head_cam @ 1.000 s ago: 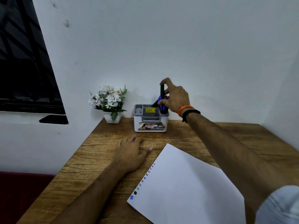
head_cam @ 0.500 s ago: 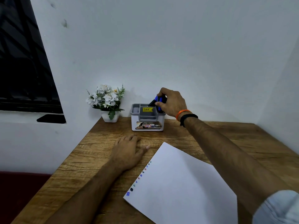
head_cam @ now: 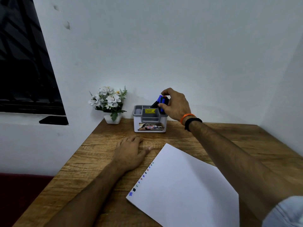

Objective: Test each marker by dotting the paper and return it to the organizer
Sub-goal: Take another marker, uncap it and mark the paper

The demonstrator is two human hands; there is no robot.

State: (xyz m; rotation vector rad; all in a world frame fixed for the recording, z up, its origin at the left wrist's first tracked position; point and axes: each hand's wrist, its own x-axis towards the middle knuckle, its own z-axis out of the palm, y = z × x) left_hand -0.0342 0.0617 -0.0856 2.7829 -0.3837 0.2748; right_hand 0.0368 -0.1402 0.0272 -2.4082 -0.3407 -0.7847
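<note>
Several markers [head_cam: 161, 102]: grouped upright to tilted in the right rear compartment of the organizer [head_cam: 150, 118]; blue caps and one red tip visible above the rim.
Right hand [head_cam: 175, 105]: reaches over the organizer; thumb and curled fingers close around the marker tops.
Left hand [head_cam: 131, 152]: lies flat on the table [head_cam: 98, 154], palm down, fingers relaxed, holding nothing; well apart from the markers, near the paper's upper corner.
Paper [head_cam: 185, 185]: white sheet on the table in front of the organizer; a row of coloured dots [head_cam: 141, 178] runs along its left edge.
Flower pot [head_cam: 113, 119]: white, with white flowers, just left of the organizer, against the wall.
Hidden: the hand covers the marker barrels; exact marker held cannot be told. Lower paper corner cut off by the frame.
</note>
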